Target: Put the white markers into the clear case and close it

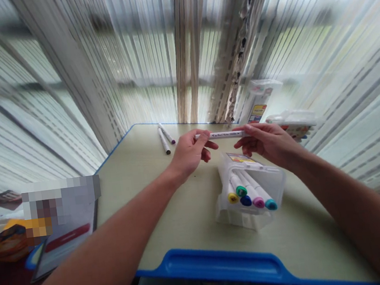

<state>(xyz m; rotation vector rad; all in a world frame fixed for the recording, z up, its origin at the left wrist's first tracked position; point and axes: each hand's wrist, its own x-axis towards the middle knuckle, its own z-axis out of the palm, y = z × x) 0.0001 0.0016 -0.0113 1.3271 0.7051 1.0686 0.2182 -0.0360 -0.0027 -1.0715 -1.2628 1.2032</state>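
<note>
A white marker pen (226, 134) with dark printing lies level in the air over the far half of the table. My left hand (192, 147) pinches its left end between thumb and finger. At the other end, my right hand (266, 141) grips it the same way, its fingers covering that tip. Just below and nearer to me sits a clear plastic case (278, 180) on its side. Several markers (247, 186) lie in it, showing yellow, green, blue, pink and teal ends. To the left of my left hand, two white markers (164, 141) with dark ends rest on the table.
The pale table (171, 218) has a blue edge with a pen groove (222, 263) at the front. Behind my right hand stand a clear box (262, 96) and another case of markers (294, 122). A book (69, 231) lies at left. Striped curtains (144, 51) hang behind.
</note>
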